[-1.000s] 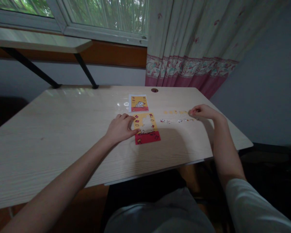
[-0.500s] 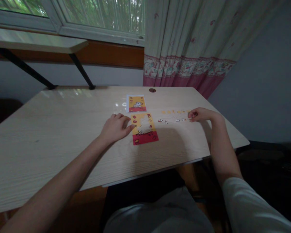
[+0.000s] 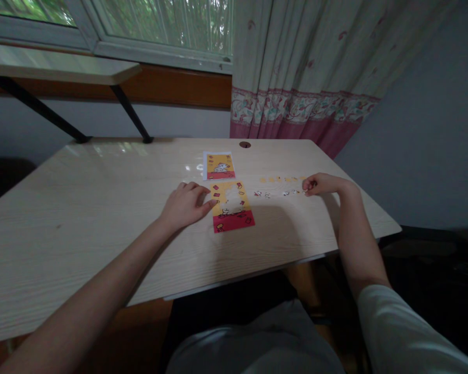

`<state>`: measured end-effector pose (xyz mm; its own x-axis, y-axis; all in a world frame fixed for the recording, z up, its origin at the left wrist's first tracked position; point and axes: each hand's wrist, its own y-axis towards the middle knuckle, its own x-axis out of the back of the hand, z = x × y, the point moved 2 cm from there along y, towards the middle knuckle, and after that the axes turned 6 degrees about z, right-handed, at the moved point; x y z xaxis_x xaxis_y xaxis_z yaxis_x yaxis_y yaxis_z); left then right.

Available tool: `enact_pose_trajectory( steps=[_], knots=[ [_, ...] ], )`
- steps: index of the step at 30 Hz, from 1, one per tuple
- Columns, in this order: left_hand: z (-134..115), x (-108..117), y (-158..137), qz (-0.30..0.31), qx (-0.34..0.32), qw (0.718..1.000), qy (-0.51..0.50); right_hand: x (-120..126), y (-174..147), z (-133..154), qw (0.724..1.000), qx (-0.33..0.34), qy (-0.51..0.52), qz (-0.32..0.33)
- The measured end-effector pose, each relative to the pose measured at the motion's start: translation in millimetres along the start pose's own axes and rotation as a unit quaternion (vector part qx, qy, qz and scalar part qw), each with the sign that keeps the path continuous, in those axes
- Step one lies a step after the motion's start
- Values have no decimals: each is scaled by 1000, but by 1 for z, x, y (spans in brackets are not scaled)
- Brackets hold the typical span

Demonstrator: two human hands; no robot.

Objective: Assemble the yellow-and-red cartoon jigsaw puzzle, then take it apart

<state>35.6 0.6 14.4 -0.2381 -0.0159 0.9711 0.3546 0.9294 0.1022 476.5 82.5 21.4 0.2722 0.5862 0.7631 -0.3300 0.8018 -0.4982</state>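
Note:
My left hand point(image 3: 187, 206) lies on the desk, its fingers apart, with thumb and index fingertip touching the left edge of a jigsaw puzzle point(image 3: 233, 221). That puzzle is yellow above and red below, with a pale gap in its middle. Over at the right, my right hand point(image 3: 315, 184) is closed in a pinch, low against the desk, at the end of two rows of loose puzzle pieces point(image 3: 288, 192). A small light puzzle piece shows at its fingertips, mostly hidden by them. Behind the puzzle lies a reference picture point(image 3: 220, 166) of a white animal on yellow and red.
The pale wooden desk point(image 3: 101, 223) has a round cable hole point(image 3: 245, 145) near its back edge. A raised shelf point(image 3: 62, 65) on black legs stands at the back left. A curtain point(image 3: 296, 67) hangs behind, beside the window.

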Motion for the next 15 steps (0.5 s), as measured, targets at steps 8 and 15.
enact_pose_trajectory(
  steps=[8,15],
  knots=[
    [-2,0,0,4,4,1000,1,-1,-3,9,999,13,33,-4],
    [0,-3,0,-6,-11,1000,-1,-30,6,89,983,175,-4,-59]
  ],
)
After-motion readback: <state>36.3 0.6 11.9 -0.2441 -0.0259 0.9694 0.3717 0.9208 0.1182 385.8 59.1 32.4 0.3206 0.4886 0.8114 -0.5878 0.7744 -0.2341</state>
